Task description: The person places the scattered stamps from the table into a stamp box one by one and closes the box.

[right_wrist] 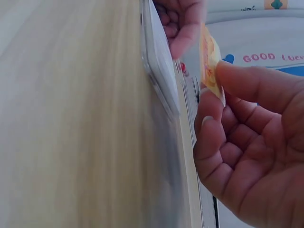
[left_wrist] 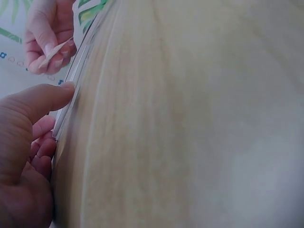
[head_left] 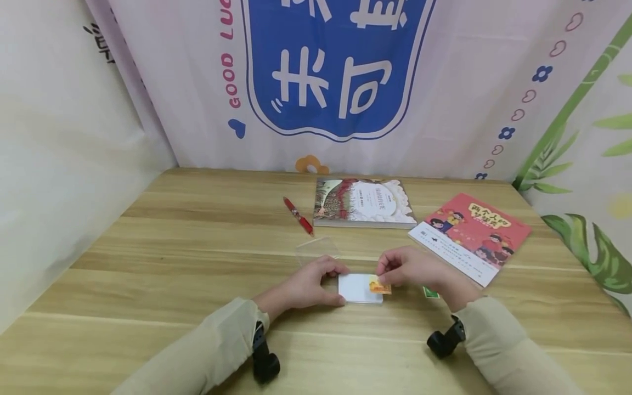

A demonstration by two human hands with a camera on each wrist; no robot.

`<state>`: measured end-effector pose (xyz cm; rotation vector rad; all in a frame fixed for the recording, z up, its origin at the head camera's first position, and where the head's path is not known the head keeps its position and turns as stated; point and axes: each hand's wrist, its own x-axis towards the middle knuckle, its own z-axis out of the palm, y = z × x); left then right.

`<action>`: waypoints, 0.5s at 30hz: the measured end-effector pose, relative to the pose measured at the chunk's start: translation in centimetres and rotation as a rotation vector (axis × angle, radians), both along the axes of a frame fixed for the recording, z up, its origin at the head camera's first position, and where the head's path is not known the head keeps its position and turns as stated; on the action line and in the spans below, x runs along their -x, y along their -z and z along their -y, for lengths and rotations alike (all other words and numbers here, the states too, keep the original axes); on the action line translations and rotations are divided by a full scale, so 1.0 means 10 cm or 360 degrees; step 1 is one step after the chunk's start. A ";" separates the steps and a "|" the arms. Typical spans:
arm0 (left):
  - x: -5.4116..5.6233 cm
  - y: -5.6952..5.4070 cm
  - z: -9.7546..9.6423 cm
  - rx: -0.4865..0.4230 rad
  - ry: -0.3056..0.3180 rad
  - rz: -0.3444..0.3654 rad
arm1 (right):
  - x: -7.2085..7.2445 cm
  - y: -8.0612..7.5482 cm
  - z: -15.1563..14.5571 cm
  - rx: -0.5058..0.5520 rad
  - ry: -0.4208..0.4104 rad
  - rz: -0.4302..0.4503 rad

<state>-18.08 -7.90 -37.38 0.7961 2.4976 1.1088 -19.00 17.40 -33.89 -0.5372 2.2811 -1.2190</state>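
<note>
My left hand (head_left: 312,282) holds a flat white rectangular block (head_left: 353,288) at its left end, thumb on the near edge and fingers at the far edge. The block lies on the wooden table. Between thumb and fingers, my right hand (head_left: 407,270) pinches a small orange-yellow paper piece (head_left: 379,285) above the block's right end. In the right wrist view the paper (right_wrist: 211,66) stands apart from the block (right_wrist: 161,57). A small green card (head_left: 430,293) lies by the right wrist, partly hidden. Behind the left hand lies a clear plastic sheet (head_left: 317,249).
A red pen (head_left: 298,216) lies behind the plastic sheet. To its right is a picture book (head_left: 365,203), and farther right a red-and-white book (head_left: 471,236) lies at an angle. Printed cloth (head_left: 187,109) hangs along the table's back edge.
</note>
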 end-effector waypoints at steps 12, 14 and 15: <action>0.00 0.02 0.00 0.0003 -0.0004 -0.0009 | -0.02 0.03 0.27 -0.0015 0.0092 0.0010; 0.00 0.02 0.00 -0.0008 -0.0001 -0.0011 | -0.03 0.03 0.30 -0.0035 0.0113 -0.0004; 0.00 0.02 0.00 -0.0012 0.0001 -0.0014 | -0.03 0.03 0.32 -0.0044 0.0118 -0.0019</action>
